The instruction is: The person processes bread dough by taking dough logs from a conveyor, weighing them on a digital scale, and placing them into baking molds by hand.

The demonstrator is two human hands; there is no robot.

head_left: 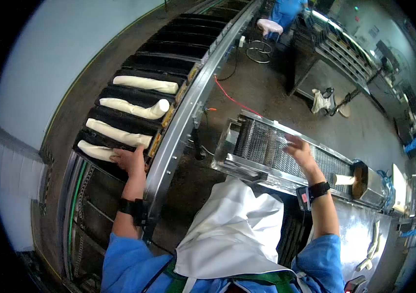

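Note:
My left hand [131, 160] is at the nearest black tray slot, its fingers curled over the right end of a pale dough log [95, 151]. The thumb reaches up close to the end of a second dough log [117, 133] in the slot behind. Two more logs lie further back: a bent dough log [135, 108] with its right end turned up, and a straighter dough log [145, 84]. Over the metal mesh belt [269, 144] hovers my right hand [300, 150], fingers apart and holding nothing. Another dough piece [344, 179] sits at the belt's right end.
A steel rail [178, 141] edges the tray conveyor. Thin dough strips [374, 249] lie on the metal table [349, 232] at lower right. A red hose [232, 100] crosses the floor. Far back, a person in blue [286, 14] stands near a rack [337, 49].

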